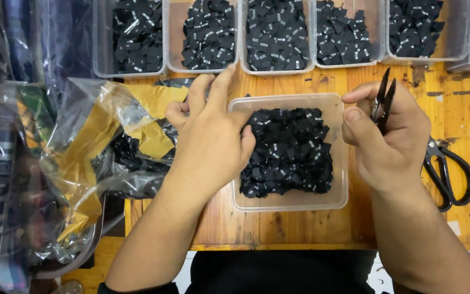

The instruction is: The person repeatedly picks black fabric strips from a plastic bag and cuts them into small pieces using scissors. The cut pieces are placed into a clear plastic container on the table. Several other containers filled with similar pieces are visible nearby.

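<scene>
Left hand [213, 136] resting on left rim of clear tub [289, 202] mid tabletop [463, 120], fingers [220, 87] loosely curled over its heap of small black labels [289, 152]; grip on any label hidden beneath palm. Right hand [390, 136] closed round black snips [383, 100], points up. Black scissors [452, 174] just right of that hand, partly hidden behind it. Row of label-filled tubs [276, 35] along far edge, cut off at top. Crumpled plastic bags [82, 158] crowding left side, contents unclear.

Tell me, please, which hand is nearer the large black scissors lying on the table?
Right hand, just left of the scissors; left hand is across the tub.
</scene>
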